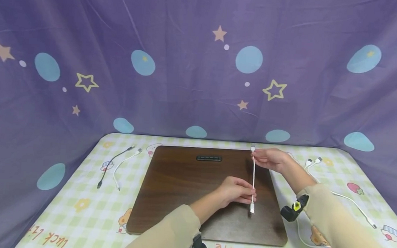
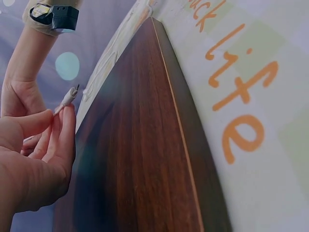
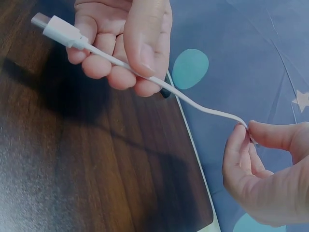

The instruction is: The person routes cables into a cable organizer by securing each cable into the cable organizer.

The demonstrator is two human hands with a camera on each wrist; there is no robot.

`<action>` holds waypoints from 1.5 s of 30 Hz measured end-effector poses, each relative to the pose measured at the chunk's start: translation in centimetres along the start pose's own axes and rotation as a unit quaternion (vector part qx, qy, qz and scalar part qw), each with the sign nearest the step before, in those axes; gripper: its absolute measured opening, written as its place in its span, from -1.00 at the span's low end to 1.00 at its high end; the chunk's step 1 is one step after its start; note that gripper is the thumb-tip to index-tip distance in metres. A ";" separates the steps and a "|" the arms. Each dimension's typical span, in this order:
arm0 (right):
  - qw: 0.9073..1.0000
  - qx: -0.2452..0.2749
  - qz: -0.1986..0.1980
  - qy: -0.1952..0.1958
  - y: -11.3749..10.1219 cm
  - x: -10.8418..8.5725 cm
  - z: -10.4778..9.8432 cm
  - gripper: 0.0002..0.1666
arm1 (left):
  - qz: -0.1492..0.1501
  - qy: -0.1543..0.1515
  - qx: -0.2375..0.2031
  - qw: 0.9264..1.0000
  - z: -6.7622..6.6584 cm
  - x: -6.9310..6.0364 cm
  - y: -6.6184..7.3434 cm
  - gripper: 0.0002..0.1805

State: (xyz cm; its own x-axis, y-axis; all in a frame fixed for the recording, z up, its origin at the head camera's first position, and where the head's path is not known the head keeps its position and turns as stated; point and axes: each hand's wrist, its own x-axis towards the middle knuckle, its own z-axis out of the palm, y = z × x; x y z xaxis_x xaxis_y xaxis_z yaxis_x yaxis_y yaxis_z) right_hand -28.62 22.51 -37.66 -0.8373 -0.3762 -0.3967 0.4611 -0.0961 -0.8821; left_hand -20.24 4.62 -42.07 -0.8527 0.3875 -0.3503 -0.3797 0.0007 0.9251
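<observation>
A short white USB cable (image 1: 254,173) is stretched between both hands above the dark brown wooden board (image 1: 180,198). My right hand (image 1: 272,159) pinches it just below the far plug. Nearer to me, my left hand (image 1: 238,191) holds it between thumb and fingers, with the other plug (image 1: 252,208) sticking out past them. In the right wrist view, the left thumb presses the cable (image 3: 207,110) against the fingers, and the cable bends slightly on its way to the right fingertips. One plug (image 2: 70,96) shows beyond the left fingertips in the left wrist view.
Left of the board, a black cable (image 1: 109,164) and a white cable (image 1: 116,167) lie on the checked tablecloth (image 1: 67,207). More white cables (image 1: 350,200) lie to the right, partly behind the right arm. A small black strip (image 1: 209,158) sits near the board's far edge.
</observation>
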 end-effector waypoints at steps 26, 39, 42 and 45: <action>1.000 0.018 -0.005 0.003 0.7 2.5 1.8 -0.78 | 0.010 0.016 0.034 0.999 -2.9 -1.8 -0.1 -0.77; 0.999 0.026 -0.013 0.019 1.2 3.2 2.1 -0.87 | 0.002 0.019 0.035 0.999 -4.1 -2.5 0.1 -0.76; 0.999 0.031 -0.016 0.012 1.2 3.4 2.5 -0.88 | 0.006 0.021 0.031 0.999 -4.4 -2.6 0.0 -0.75; 0.999 0.031 -0.017 0.012 1.3 3.7 2.9 -0.88 | 0.007 0.023 0.027 0.999 -4.8 -2.6 0.0 -0.75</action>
State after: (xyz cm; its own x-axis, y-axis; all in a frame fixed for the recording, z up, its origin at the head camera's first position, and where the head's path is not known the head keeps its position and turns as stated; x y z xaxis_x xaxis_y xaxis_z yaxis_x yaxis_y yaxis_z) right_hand -30.31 18.35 -39.51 -0.8596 -0.3497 -0.3726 0.4481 -0.1655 -0.8785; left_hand -19.77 -0.76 -41.87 -0.8734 0.3456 -0.3430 -0.3493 0.0459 0.9359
